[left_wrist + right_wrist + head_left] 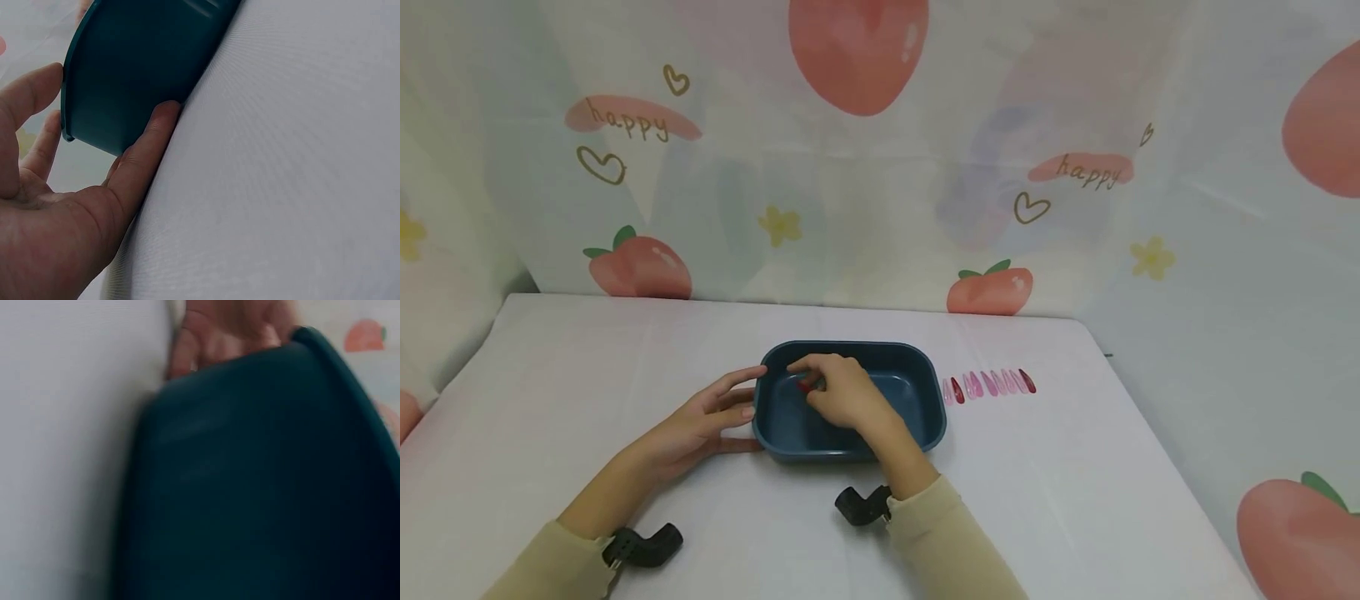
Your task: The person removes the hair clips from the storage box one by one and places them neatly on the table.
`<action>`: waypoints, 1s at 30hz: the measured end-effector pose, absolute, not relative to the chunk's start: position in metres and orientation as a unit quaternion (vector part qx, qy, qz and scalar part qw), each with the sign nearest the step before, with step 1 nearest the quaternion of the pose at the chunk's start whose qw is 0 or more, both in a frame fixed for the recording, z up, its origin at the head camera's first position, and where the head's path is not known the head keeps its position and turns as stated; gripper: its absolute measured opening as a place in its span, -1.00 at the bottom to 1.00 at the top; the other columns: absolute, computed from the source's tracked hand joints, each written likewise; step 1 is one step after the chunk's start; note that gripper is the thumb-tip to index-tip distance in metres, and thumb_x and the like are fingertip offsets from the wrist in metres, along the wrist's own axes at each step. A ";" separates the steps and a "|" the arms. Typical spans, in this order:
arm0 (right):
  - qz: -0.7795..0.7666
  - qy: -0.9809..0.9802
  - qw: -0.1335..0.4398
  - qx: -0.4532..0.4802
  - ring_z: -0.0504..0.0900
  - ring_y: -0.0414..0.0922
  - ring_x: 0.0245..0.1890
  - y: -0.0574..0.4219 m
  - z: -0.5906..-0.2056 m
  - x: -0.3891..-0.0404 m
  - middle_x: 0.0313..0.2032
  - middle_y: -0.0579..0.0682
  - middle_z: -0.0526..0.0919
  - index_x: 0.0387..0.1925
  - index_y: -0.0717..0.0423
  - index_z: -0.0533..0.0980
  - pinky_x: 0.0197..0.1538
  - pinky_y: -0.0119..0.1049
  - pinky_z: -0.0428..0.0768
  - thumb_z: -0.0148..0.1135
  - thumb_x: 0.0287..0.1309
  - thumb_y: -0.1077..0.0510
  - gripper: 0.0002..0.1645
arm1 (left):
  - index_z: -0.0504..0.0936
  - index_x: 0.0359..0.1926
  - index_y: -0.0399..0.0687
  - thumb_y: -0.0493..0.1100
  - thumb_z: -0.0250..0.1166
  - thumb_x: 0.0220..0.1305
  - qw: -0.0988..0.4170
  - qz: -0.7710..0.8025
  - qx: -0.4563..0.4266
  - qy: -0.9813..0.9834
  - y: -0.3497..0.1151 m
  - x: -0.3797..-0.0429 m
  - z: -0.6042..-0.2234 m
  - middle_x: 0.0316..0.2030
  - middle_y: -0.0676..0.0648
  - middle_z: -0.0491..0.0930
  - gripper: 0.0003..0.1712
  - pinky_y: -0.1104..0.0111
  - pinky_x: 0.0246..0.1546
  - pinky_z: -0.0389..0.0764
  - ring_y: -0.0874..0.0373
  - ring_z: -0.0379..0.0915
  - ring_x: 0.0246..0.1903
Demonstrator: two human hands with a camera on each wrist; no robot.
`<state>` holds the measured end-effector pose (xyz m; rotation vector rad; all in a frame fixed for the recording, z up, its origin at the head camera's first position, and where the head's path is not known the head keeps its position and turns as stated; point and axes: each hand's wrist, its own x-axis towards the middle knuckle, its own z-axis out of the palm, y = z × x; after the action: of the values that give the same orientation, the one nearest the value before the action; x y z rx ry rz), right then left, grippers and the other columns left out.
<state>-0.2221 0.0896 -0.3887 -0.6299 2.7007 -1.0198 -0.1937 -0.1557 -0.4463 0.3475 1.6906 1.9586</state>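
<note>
A dark blue rectangular box (pixel 850 457) stands on the white table. My right hand (pixel 842 392) reaches down into it from the right and pinches a red hair clip (pixel 806 387), mostly covered by the fingers. My left hand (pixel 696 425) rests against the box's left end with fingers spread, some at the rim and one low on the wall; the left wrist view shows these fingers along the blue wall (pixel 125 81). In the right wrist view the box's outer side (pixel 250 475) fills the middle, with the left hand (pixel 231 331) behind it and the right hand hidden.
Just right of the box lies a row of several snap hair clips (pixel 988 384), pink and red, side by side. The white table (pixel 1075 500) ends at a patterned cloth backdrop (pixel 865 208) with fruit prints. Black wrist mounts (pixel 643 547) sit at both sleeves.
</note>
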 end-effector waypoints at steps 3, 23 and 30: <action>-0.417 0.877 0.105 -0.214 0.58 -0.16 -0.35 0.100 -0.382 -0.227 -0.20 0.01 0.72 0.13 -0.01 0.61 -0.37 -0.39 0.51 0.17 0.22 0.39 -0.52 | 0.10 0.54 0.18 -0.18 0.12 0.50 0.262 0.724 0.130 0.625 -0.155 -0.194 -0.446 0.51 -0.26 -0.03 -0.31 -0.14 0.13 0.55 -0.27 0.04 0.44; -0.644 0.722 0.156 -0.199 0.65 0.23 -0.10 0.185 -0.372 -0.215 -0.04 0.34 0.57 0.22 0.17 0.48 -0.01 -0.14 0.71 0.14 0.31 0.35 -0.54 | 0.09 0.54 0.12 -0.20 0.14 0.48 0.260 0.725 0.124 0.625 -0.154 -0.194 -0.447 0.50 -0.27 0.00 -0.28 -0.15 0.10 0.56 -0.24 0.16 0.39; -0.650 0.725 0.136 -0.184 0.70 0.06 -0.11 0.217 -0.369 -0.214 -0.02 0.34 0.56 0.29 0.31 0.40 -0.01 -0.20 0.71 0.16 0.32 0.35 -0.49 | 0.10 0.54 0.14 -0.22 0.13 0.49 0.260 0.723 0.124 0.628 -0.155 -0.193 -0.448 0.50 -0.27 0.00 -0.30 -0.14 0.11 0.56 -0.20 0.16 0.39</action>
<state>-0.2145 0.2170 -0.3686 -0.5322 2.0984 -1.8811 -0.1933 -0.1548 -0.4480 0.3362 1.7000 1.9588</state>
